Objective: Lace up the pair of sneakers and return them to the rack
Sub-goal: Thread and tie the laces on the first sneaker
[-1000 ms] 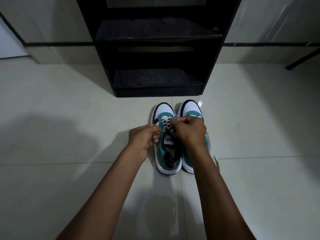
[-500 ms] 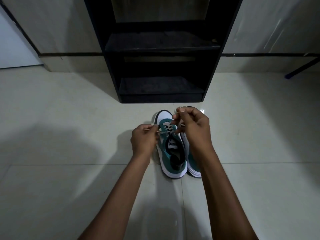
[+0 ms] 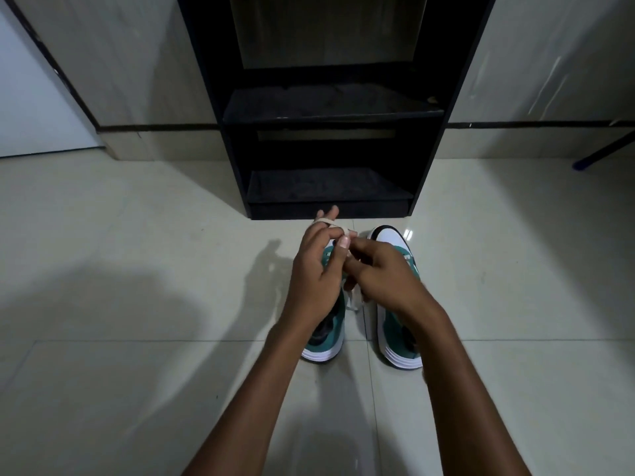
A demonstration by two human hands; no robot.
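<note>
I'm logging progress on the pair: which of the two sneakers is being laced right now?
The left teal-and-white sneaker: both hands, left hand and right hand, pinch its pale lace above it. The right teal-and-white sneaker lies beside it.

Glossy pale floor tiles (image 3: 137, 389) reflect dim light and carry soft shadows. Behind, a pale wall (image 3: 137, 63) runs with a dark stripe (image 3: 154, 127) low along it. A white door (image 3: 31, 108) shows at far left, a dark bar (image 3: 604, 151) at far right.
</note>
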